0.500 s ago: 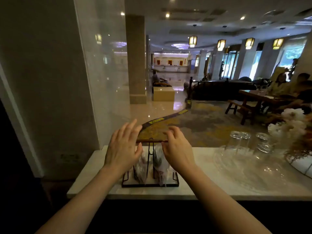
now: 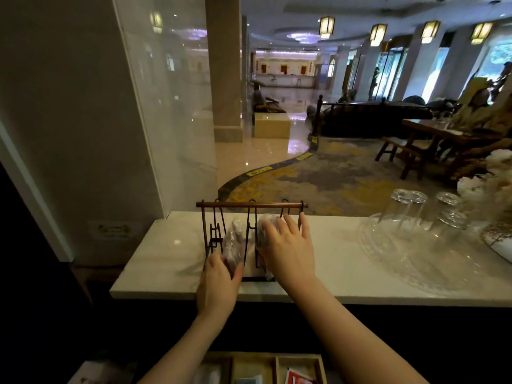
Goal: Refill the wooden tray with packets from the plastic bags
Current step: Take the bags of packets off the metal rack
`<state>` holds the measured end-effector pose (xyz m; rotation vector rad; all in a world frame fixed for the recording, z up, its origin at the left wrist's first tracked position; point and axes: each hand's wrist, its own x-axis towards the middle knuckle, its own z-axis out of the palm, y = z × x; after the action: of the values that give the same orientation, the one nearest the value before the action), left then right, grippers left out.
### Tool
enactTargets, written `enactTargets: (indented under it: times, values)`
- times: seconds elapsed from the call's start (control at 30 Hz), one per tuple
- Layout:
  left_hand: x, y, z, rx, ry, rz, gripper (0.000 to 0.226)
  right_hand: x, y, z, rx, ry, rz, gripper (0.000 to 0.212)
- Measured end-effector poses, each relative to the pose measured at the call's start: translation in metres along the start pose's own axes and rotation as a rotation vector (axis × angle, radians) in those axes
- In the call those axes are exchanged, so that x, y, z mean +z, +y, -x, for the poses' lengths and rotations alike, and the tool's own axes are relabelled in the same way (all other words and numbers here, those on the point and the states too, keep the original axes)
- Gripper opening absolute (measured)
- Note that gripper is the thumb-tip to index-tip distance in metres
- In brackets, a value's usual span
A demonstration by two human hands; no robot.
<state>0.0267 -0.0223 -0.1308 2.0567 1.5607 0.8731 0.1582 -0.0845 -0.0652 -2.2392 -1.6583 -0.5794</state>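
Both forearms and hands bare; no sleeves, rings or watch.

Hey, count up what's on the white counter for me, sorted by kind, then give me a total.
Plastic bags in the rack: 2
Wire rack with wooden bar: 1
Upturned drinking glasses: 4
Clear glass tray: 1
Total: 8

Lobby counter and lounge beyond

A white marble counter [image 2: 346, 261] carries upturned drinking glasses [image 2: 415, 212] on a clear glass tray [image 2: 415, 261] at 3 o'clock, white flowers [image 2: 493, 184] beside them; a wooden table [image 2: 432, 131] stands at 2 o'clock, hanging lanterns [image 2: 327, 26] at 12.
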Motion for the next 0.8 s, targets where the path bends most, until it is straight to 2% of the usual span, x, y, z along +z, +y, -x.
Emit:
enactTargets:
  times: [0.1, 0.17, 0.27, 0.43, 0.5, 0.53, 0.67, 0.8]
  values:
    - [0.004, 0.006, -0.013, -0.209, -0.001, 0.100, 0.038, -0.001, 0.001, -0.001, -0.005, -0.047, -0.016, 0.057]
    - [0.006, 0.010, -0.021, -0.241, -0.022, 0.070, 0.031, -0.001, 0.002, -0.001, 0.010, -0.052, -0.007, 0.057]
    - [0.006, 0.013, -0.024, -0.201, -0.026, 0.018, 0.022, 0.000, 0.003, 0.000, 0.022, -0.012, -0.025, 0.052]
    - [0.001, 0.010, -0.015, -0.071, 0.011, 0.092, 0.020, -0.003, 0.002, -0.001, 0.072, -0.030, -0.092, 0.051]
    - [-0.007, 0.010, -0.006, -0.067, 0.037, 0.270, 0.019, -0.005, 0.000, -0.002, 0.101, -0.051, -0.112, 0.049]
    - [-0.013, 0.011, 0.000, -0.118, 0.045, 0.440, 0.020, -0.007, -0.001, -0.003, 0.103, -0.035, -0.125, 0.048]
    - [-0.053, 0.013, 0.030, -0.509, -0.093, 1.225, 0.029, -0.031, -0.006, -0.005, 0.015, 0.144, -0.143, 0.044]
    - [-0.077, -0.001, 0.052, -0.759, -0.295, 1.449, 0.034, -0.062, 0.000, 0.005, 0.142, 0.372, -0.362, 0.035]
